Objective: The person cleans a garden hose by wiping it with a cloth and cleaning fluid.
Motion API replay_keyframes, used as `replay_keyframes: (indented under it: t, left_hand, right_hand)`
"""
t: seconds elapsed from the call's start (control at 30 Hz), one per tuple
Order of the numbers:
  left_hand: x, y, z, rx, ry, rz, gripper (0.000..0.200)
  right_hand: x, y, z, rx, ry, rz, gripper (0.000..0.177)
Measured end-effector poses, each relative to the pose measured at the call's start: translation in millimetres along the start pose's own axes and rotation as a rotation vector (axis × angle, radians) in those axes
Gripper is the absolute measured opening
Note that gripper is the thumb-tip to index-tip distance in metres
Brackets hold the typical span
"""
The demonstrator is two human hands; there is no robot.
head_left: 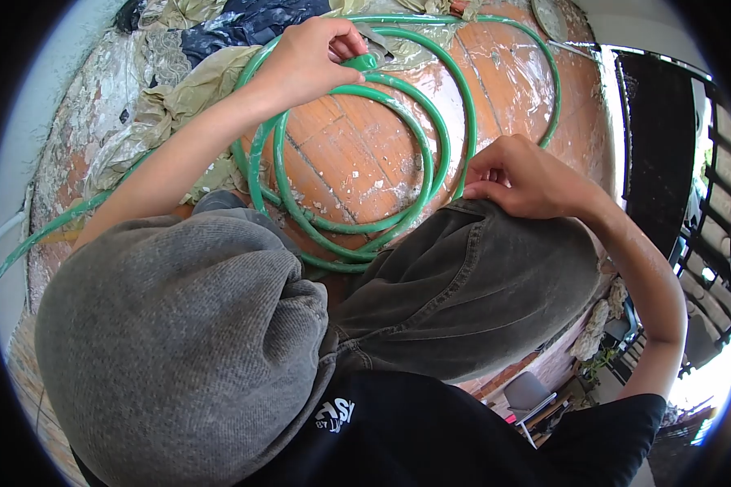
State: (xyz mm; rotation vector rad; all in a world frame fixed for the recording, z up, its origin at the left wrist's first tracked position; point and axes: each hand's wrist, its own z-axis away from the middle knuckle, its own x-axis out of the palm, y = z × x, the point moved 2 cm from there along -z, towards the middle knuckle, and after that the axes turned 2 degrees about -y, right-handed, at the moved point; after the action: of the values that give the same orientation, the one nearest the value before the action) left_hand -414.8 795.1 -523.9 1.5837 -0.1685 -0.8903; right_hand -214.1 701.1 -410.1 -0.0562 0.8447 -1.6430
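Note:
My left hand point(321, 61) is closed at the top centre, its fingers curled at a flattened green hose end or green piece, beside a greyish object partly hidden behind the fingers. On the right, my right hand point(516, 178) is pinched beside my raised knee, at a stretch of green hose that runs up to the fingertips. The green hose point(426, 154) lies in several loose loops on the tiled floor between and beyond my hands. One length of it trails off to the left under my left forearm.
Crumpled plastic sheeting point(150, 114) and dark cloth point(235, 28) lie at the upper left. The tiled floor point(333, 154) is spattered with white. My knees take up the foreground. A chair point(529, 394) stands at the lower right, a dark railing point(711, 211) at the right.

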Motion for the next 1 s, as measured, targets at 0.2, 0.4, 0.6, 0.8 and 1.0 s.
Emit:
replay_keyframes:
  t: [0.2, 0.4, 0.6, 0.8, 1.0]
  left_hand:
    - [-6, 2, -1, -0.051, -0.017, 0.004, 0.024]
    - [-2, 0, -2, -0.003, -0.009, -0.016, 0.024]
    - [-3, 1, -1, -0.022, -0.010, 0.005, 0.024]
    - [-2, -4, -2, -0.009, 0.008, -0.038, 0.024]
    - [0, -2, -2, 0.012, 0.002, -0.028, 0.023]
  right_hand:
    - [-2, 7, -12, 0.028, -0.001, 0.090, 0.032]
    - [-9, 8, -5, 0.093, -0.135, -0.064, 0.036]
    - [7, 10, -10, 0.142, 0.015, 0.051, 0.038]
    - [-13, 6, -11, 0.198, -0.096, -0.142, 0.034]
    - [-16, 13, -13, 0.178, -0.232, -0.090, 0.021]
